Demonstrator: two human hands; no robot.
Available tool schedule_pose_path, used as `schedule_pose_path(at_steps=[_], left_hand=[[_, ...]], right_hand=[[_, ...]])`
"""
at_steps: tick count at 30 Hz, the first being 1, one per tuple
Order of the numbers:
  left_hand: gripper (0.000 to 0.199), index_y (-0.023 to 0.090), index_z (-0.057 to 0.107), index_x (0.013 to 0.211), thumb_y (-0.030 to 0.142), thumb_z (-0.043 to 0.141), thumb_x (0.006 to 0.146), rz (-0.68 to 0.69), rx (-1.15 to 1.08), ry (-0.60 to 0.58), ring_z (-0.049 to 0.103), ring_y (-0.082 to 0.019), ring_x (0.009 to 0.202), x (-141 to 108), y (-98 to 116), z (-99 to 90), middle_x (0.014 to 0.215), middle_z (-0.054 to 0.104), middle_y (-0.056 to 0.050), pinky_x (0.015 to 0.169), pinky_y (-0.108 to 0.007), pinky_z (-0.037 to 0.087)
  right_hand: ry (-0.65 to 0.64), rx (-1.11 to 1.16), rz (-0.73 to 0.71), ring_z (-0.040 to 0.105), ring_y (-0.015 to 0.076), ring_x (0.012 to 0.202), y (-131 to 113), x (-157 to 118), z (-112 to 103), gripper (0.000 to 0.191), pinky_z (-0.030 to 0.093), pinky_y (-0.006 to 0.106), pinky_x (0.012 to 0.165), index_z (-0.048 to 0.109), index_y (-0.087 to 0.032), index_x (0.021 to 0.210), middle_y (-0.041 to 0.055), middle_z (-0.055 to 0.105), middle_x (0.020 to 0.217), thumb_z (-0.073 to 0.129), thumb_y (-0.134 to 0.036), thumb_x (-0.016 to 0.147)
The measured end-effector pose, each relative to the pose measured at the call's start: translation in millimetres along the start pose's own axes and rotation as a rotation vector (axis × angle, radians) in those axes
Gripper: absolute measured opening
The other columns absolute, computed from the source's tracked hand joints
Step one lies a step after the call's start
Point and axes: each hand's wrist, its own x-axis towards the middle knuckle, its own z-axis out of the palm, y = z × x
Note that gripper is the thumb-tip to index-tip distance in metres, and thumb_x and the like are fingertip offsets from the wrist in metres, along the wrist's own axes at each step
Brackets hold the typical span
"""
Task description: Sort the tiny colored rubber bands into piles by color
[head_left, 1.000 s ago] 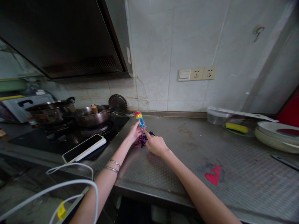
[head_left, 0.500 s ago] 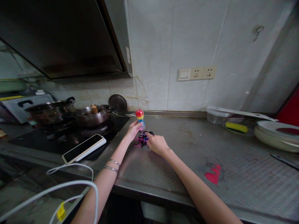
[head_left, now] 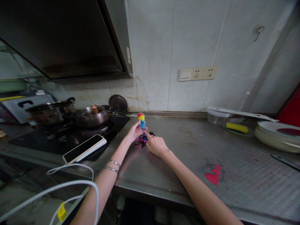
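Observation:
My left hand (head_left: 134,131) grips a small clear container (head_left: 142,121) with red, yellow and blue contents, held up over the steel counter (head_left: 182,147). Just right of it, my right hand (head_left: 156,145) has its index finger stretched to the container's lower end; the other fingers are curled, and whether they hold anything is too small to tell. Beneath and between both hands lies a loose pile of black, pink and purple small bands (head_left: 141,141), partly covered by the right hand.
Left are a stove with a pan (head_left: 95,117), a pot (head_left: 50,112) and a phone (head_left: 84,148) with white cables. Right are a plastic box (head_left: 218,116), a yellow sponge (head_left: 237,127), stacked plates (head_left: 278,134) and a knife (head_left: 286,162). A range hood hangs above the stove.
The container has tilted and shifted slightly right and down in my left hand. My right index finger has moved up from the pile to the container's lower end.

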Motion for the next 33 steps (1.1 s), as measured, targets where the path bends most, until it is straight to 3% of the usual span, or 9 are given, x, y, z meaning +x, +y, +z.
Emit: schedule_pose_path(at_steps=[7, 10, 16, 23, 33], left_hand=[[0.027, 0.009, 0.061, 0.081, 0.035, 0.053, 0.076, -0.009, -0.008, 0.016, 0.065, -0.02, 0.071, -4, 1, 5.7, 0.071, 0.067, -0.011, 0.076, -0.034, 0.049], [0.027, 0.01, 0.06, 0.08, 0.035, 0.055, 0.075, -0.021, 0.017, 0.007, 0.065, -0.021, 0.074, -5, 0, 7.4, 0.071, 0.067, -0.012, 0.076, -0.033, 0.049], [0.021, 0.011, 0.06, 0.081, 0.031, 0.054, 0.075, -0.019, 0.019, -0.12, 0.065, -0.02, 0.074, -10, -7, 17.6, 0.073, 0.068, -0.01, 0.077, -0.034, 0.048], [0.018, 0.011, 0.059, 0.081, 0.027, 0.057, 0.073, -0.049, 0.074, -0.271, 0.065, -0.021, 0.074, -16, -13, 22.1, 0.074, 0.067, -0.008, 0.072, -0.032, 0.049], [0.015, 0.012, 0.059, 0.08, 0.025, 0.057, 0.073, 0.0, 0.044, -0.155, 0.064, -0.018, 0.066, -11, -16, 15.0, 0.07, 0.067, -0.006, 0.069, -0.032, 0.05]], right_hand=[[0.045, -0.006, -0.025, 0.061, 0.0227, 0.081, -2, -1, -2, 0.054, 0.044, 0.032, 0.069, 0.015, -0.021, 0.135, 0.011, 0.064, 0.091, 0.028, -0.026, 0.083], [0.041, -0.013, -0.005, 0.062, 0.0226, 0.081, -2, 0, -2, 0.057, 0.044, 0.032, 0.069, 0.008, -0.019, 0.136, 0.0121, 0.064, 0.092, 0.028, -0.026, 0.083], [0.051, -0.004, 0.111, 0.062, 0.024, 0.08, -1, 3, 3, 0.07, 0.045, 0.033, 0.068, -0.012, -0.013, 0.135, 0.0154, 0.063, 0.094, 0.032, -0.026, 0.081], [0.01, -0.01, 0.158, 0.062, 0.0247, 0.084, 1, 4, 0, 0.072, 0.045, 0.035, 0.071, -0.015, -0.013, 0.135, 0.0154, 0.062, 0.097, 0.031, -0.027, 0.082], [0.027, 0.077, 0.056, 0.061, 0.0258, 0.081, 5, 5, 12, 0.066, 0.045, 0.036, 0.067, 0.003, -0.015, 0.136, 0.0143, 0.063, 0.094, 0.034, -0.022, 0.079]])
